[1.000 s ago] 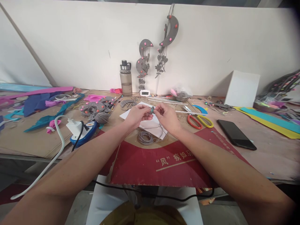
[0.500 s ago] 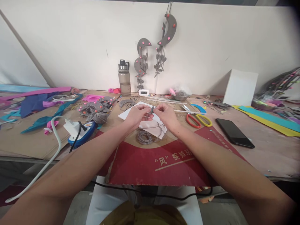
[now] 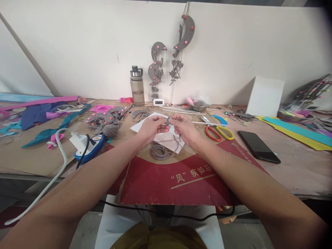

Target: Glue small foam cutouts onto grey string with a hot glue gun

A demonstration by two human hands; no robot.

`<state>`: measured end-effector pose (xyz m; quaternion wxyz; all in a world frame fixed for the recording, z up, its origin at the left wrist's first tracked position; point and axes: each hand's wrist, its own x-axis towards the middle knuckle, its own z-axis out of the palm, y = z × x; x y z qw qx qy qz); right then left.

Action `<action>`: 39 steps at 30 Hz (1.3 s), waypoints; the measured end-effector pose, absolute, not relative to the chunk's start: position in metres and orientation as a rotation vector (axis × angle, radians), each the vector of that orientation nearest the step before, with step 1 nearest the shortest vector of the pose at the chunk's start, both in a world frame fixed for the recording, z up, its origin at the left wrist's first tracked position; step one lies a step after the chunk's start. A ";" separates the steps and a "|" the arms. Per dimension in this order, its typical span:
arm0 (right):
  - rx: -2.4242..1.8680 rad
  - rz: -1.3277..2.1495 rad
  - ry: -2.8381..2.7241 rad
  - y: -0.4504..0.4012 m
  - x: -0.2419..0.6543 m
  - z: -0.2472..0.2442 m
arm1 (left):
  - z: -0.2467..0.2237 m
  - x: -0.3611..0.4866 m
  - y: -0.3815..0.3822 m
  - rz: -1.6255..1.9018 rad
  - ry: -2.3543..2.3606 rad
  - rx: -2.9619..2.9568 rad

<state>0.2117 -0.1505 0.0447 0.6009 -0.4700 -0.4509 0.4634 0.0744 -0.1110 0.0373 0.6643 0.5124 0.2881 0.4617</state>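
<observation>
The left hand (image 3: 154, 128) and the right hand (image 3: 185, 128) met over the middle of the table, thumbs and fingertips pinched from either side on a small dark grey-green piece (image 3: 168, 120), mostly hidden between them, its material too small to tell. The piece was held up above a flat white rectangular sheet (image 3: 137, 127), which lay aslant on a red and tan printed cardboard panel (image 3: 155, 183). Grey cord trailed across the sheet below the fingers, and a loose round coil of grey cord (image 3: 159, 157) rested just beside the sheet's near edge. To the right lay metal scissors with one red and one yellow handle (image 3: 218, 128), and farther right a black smartphone (image 3: 258, 147). Behind the hands stood a small white digital clock (image 3: 158, 102) and, left of it, a translucent grey bottle with a black cap (image 3: 137, 86).
</observation>
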 end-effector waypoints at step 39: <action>-1.120 1.253 -1.391 -0.159 0.229 0.069 | 0.045 0.023 -0.053 1.530 0.850 0.982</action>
